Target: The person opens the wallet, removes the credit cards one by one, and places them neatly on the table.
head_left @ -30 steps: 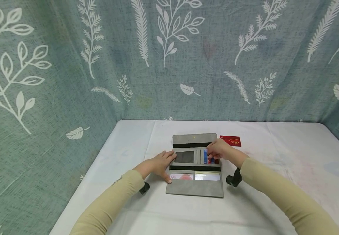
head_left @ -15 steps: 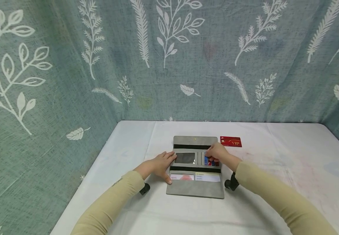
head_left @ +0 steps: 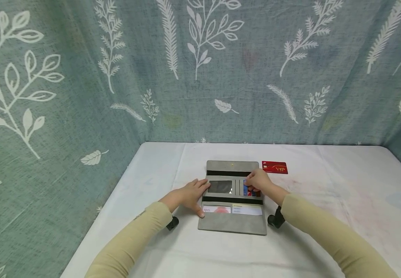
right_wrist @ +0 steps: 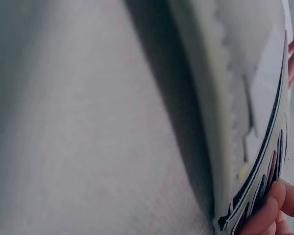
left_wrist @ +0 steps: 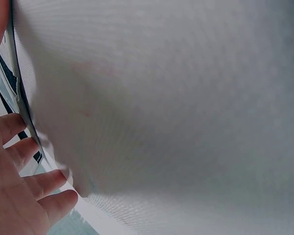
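A grey long wallet (head_left: 233,222) lies unfolded on the white table, with two black bands across it. My left hand (head_left: 190,194) rests at its left edge, fingers spread; in the left wrist view the fingertips (left_wrist: 25,147) touch that edge. At the wallet's right side, my right hand (head_left: 260,180) pinches a blue card (head_left: 245,190) in the row of card slots. The right wrist view shows the thumb and fingers (right_wrist: 264,215) at the slots, hiding part of the cards. Several other cards show there, including a red one (head_left: 249,193).
A red VIP card (head_left: 274,167) lies on the table beyond the wallet's right corner. Two paper cards (head_left: 247,209) sit in the wallet's near pocket, beside a clear window (head_left: 220,187). A patterned grey-green curtain (head_left: 186,112) hangs behind the table (head_left: 158,162).
My right hand has come slightly down and towards me over the card slots, uncovering the whole VIP card. The wallet's far flap has settled flatter. My left hand has stayed put.
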A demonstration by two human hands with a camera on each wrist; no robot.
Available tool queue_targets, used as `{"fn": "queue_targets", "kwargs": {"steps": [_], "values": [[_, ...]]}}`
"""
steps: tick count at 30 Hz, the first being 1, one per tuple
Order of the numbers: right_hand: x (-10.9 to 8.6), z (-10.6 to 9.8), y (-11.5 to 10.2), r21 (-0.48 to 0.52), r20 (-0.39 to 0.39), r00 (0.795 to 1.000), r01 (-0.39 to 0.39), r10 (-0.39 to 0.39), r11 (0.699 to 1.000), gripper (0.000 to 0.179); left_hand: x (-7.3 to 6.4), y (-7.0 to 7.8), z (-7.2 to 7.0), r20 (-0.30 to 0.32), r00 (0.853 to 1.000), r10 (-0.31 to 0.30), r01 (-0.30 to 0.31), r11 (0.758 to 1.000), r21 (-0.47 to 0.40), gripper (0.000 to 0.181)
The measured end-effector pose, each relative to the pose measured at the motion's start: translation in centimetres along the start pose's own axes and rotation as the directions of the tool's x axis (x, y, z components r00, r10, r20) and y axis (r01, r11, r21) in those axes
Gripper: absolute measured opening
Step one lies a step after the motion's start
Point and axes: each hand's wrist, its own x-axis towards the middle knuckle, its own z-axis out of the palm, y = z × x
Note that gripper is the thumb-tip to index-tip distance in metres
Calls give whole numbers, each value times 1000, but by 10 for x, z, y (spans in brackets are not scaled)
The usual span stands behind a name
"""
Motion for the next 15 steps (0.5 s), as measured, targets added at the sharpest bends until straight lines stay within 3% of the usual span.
{"fn": "queue_targets", "kwargs": {"steps": [8,15], "values": [[0,-6,4,68,17,999,-51,50,996,11,3,0,1,4,1000,-8,8,1000,9,110],[-1,-7,5,13,57,998,-18,17,1000,17,2,1,0,4,1000,-18,18,1000,2,109]]}}
